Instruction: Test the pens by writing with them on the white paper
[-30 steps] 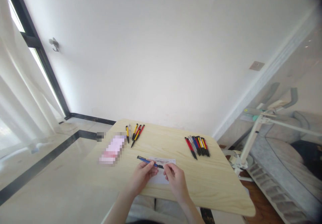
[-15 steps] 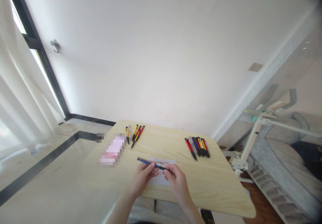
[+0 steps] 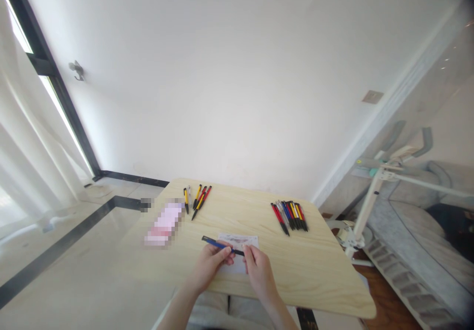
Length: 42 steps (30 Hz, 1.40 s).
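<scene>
Both of my hands hold one blue pen [image 3: 217, 243] with a black front part, level above a white slip of paper [image 3: 237, 241] on the light wooden table [image 3: 314, 275]. My left hand [image 3: 211, 266] pinches the blue barrel near its middle. My right hand [image 3: 257, 270] pinches the black end with fingertips closed. The pen's tip is hidden by my right fingers.
A small group of yellow, red and black pens [image 3: 198, 197] lies at the table's far left. A larger bunch of several coloured pens [image 3: 289, 215] lies at the far right. A blurred pink object [image 3: 165, 221] rests at the left. A sofa and a white stand [image 3: 370, 201] are to the right.
My hands and the pen have stayed in nearly the same place; my right fingers have closed in slightly along the pen's black end. The view has shifted a little.
</scene>
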Available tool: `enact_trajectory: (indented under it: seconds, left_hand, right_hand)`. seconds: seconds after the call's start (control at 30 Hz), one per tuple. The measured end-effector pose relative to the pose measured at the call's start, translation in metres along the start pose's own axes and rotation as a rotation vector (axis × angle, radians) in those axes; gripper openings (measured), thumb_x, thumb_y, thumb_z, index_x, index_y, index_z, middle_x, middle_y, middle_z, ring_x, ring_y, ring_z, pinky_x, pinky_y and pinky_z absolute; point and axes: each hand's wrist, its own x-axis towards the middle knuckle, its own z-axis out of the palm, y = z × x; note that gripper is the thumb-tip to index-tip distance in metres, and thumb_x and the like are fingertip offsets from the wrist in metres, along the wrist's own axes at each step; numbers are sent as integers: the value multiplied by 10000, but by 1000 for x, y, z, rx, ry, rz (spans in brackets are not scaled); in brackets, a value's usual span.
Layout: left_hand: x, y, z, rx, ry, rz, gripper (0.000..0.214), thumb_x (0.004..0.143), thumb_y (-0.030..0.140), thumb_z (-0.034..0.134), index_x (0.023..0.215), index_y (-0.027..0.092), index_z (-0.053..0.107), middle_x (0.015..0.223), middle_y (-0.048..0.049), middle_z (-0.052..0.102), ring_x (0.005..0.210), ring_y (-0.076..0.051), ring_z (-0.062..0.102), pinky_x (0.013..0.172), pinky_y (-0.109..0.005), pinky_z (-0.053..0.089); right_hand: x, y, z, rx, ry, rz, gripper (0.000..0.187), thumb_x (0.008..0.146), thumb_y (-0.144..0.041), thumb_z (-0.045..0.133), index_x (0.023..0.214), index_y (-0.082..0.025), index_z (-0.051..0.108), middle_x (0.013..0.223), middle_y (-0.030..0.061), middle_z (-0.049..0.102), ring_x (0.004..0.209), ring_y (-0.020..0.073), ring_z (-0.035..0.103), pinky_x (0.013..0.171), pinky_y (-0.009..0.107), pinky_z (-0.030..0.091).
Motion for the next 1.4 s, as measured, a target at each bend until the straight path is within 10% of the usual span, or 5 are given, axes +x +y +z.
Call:
enact_trajectory:
  seconds: [0.4, 0.6, 1.4]
  left_hand:
    - [1, 2, 2, -100, 64, -4, 157, 682, 248, 636, 773, 120, 633, 612, -24, 612, 559, -100, 526, 604, -234, 391]
    - [-1, 5, 3, -103, 36, -21, 150, 698, 250, 623, 771, 119, 634, 610, -28, 609, 561, -101, 523, 588, -227, 385]
    - [0, 4, 5, -17, 95, 7, 216, 671, 322, 634, 713, 110, 619, 570, -17, 574, 527, -110, 498, 551, -239, 374]
  right_hand:
    - [-2, -6, -9, 197, -26, -74, 246, 758, -318, 560, 944, -157, 572, 880, 68, 627, 737, 167, 564, 644, 236, 431]
    - [-3, -6, -10, 213, -123, -4, 281, 841, -367, 417, 709, -164, 559, 582, 14, 584, 521, 131, 526, 503, 220, 407]
    - [-5, -19, -17, -32, -154, -146, 204, 787, -336, 495, 809, -182, 627, 610, 2, 598, 542, 136, 521, 518, 217, 370]
